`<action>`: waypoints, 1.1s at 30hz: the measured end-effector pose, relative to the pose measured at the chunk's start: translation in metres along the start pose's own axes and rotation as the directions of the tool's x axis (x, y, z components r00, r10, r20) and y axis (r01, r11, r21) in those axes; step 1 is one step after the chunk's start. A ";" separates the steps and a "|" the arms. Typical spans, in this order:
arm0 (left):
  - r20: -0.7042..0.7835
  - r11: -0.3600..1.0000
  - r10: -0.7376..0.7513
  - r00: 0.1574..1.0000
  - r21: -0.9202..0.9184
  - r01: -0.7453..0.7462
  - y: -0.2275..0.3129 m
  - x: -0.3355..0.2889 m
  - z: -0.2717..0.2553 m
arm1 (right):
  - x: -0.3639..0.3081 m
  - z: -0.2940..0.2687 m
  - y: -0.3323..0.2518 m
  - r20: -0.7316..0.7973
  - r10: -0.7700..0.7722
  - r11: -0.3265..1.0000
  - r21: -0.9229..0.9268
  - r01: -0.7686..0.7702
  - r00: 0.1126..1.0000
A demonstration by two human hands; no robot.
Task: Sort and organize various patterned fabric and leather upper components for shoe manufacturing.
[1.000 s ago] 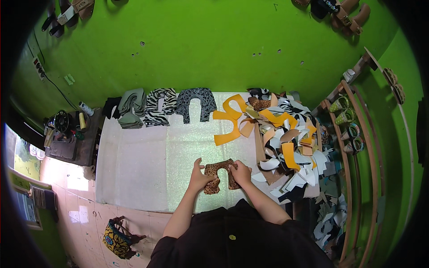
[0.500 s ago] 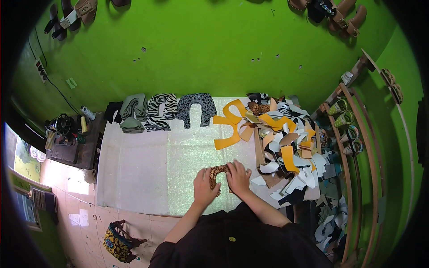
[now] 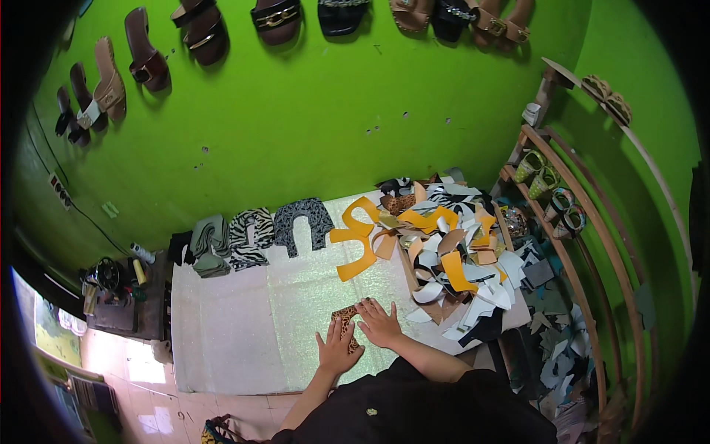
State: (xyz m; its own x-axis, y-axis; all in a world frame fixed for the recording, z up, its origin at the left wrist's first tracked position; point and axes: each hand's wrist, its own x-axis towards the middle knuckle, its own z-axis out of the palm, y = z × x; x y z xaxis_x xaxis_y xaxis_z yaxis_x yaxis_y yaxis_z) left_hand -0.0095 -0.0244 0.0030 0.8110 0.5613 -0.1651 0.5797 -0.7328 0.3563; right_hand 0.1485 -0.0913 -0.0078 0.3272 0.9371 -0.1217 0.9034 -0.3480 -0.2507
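Note:
A leopard-print cut piece [image 3: 345,312] lies on the pale table near its front edge, partly covered by my hands. My left hand [image 3: 339,351] rests flat over its left and lower part, with the fingers stretched out and the thumb apart. My right hand [image 3: 380,326] lies on its right side, fingers spread and fingertips at its upper edge. Neither hand is wrapped round anything. Beyond them lie yellow curved pieces [image 3: 358,260] and a dark patterned arch-shaped piece [image 3: 302,222].
Zebra-print pieces [image 3: 251,237] and grey-green pieces [image 3: 210,238] sit along the wall side. A heap of mixed offcuts [image 3: 462,255] covers the table's right end. At left stands a dark machine [image 3: 111,277]; a wooden rack [image 3: 584,251] leans at right. Sandals [image 3: 277,21] hang above.
The view has tilted upward and turned, showing more sandals on the wall. My fingers have spread flatter over the leopard-print piece, and its arch opening no longer shows clearly between my hands.

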 end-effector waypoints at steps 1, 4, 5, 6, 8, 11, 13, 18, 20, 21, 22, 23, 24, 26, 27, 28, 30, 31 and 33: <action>-0.003 0.999 0.005 1.000 -0.042 -0.005 -0.002 0.000 -0.002 | 0.001 -0.003 0.000 0.068 0.008 1.000 0.028 -0.010 0.998; 0.096 0.998 -0.048 0.994 -0.043 0.052 0.006 0.004 -0.016 | 0.009 -0.017 0.000 0.195 0.037 0.993 0.100 -0.058 0.980; 0.028 0.995 -0.059 0.998 -0.082 0.061 0.008 0.005 -0.013 | 0.012 -0.023 0.000 0.211 0.072 0.972 0.206 -0.116 0.975; 0.025 0.996 -0.049 0.998 -0.077 0.051 0.012 0.007 -0.014 | 0.012 -0.029 0.001 0.201 0.079 0.971 0.208 -0.121 0.976; -0.099 0.964 -0.181 0.978 -0.216 0.157 0.024 0.010 -0.018 | 0.011 -0.041 0.007 -0.103 0.046 0.914 0.405 0.000 0.994; -0.333 0.971 -0.087 0.939 -0.240 0.005 0.045 0.015 -0.012 | -0.008 -0.092 0.010 -0.322 0.085 0.795 0.592 0.130 0.943; -0.468 0.969 0.052 0.882 -0.191 -0.158 0.065 0.021 -0.017 | -0.020 -0.123 0.029 -0.461 0.123 0.698 0.669 0.253 0.879; -0.580 0.918 0.145 0.802 -0.223 -0.328 0.124 0.061 -0.037 | -0.045 -0.180 0.126 -0.712 0.341 0.882 0.468 0.052 0.614; -0.650 0.878 0.183 0.737 -0.230 -0.421 0.145 0.081 -0.042 | -0.050 -0.193 0.174 -0.713 0.390 0.913 0.383 -0.141 0.583; -0.634 0.873 0.212 0.744 -0.219 -0.436 0.162 0.089 -0.049 | -0.051 -0.181 0.210 -0.726 0.454 0.890 0.393 -0.229 0.516; -0.634 0.868 0.218 0.742 -0.221 -0.444 0.175 0.097 -0.052 | -0.049 -0.172 0.237 -0.738 0.507 0.860 0.405 -0.310 0.445; -0.649 0.838 0.212 0.731 -0.263 -0.477 0.182 0.104 -0.055 | -0.043 -0.172 0.245 -0.741 0.498 0.866 0.397 -0.303 0.451; -0.660 0.805 0.211 0.720 -0.300 -0.512 0.189 0.111 -0.056 | -0.038 -0.173 0.250 -0.525 0.572 0.803 0.517 -0.298 0.630; -0.676 0.785 0.194 0.711 -0.328 -0.525 0.200 0.127 -0.057 | -0.029 -0.164 0.240 -0.361 0.555 0.814 0.422 -0.399 0.749; -0.678 0.794 0.199 0.708 -0.312 -0.521 0.205 0.134 -0.057 | -0.030 -0.175 0.224 -0.259 0.416 0.851 0.450 -0.273 0.872; -0.679 0.803 0.204 0.705 -0.296 -0.517 0.211 0.141 -0.058 | -0.020 -0.157 0.212 -0.399 0.298 0.946 0.242 -0.214 0.867; -0.672 0.804 0.183 0.718 -0.318 -0.502 0.228 0.154 -0.064 | -0.017 -0.147 0.201 -0.277 0.272 0.960 0.147 -0.239 0.921; -0.655 0.820 0.219 0.723 -0.278 -0.500 0.234 0.162 -0.067 | -0.015 -0.148 0.199 -0.182 0.251 0.963 0.146 -0.227 0.951; -0.562 0.806 0.276 0.780 -0.307 -0.506 0.245 0.178 -0.071 | -0.019 -0.156 0.198 -0.079 0.223 0.966 0.152 -0.209 0.972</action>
State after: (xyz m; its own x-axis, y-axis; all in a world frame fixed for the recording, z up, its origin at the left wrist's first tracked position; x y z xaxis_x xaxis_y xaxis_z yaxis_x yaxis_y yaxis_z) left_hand 0.2717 -0.0763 0.1263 0.7478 0.4518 0.4865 0.0323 -0.7566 0.6531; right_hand 0.3647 -0.1735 0.0950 0.5409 0.8354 -0.0981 0.7621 -0.5361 -0.3630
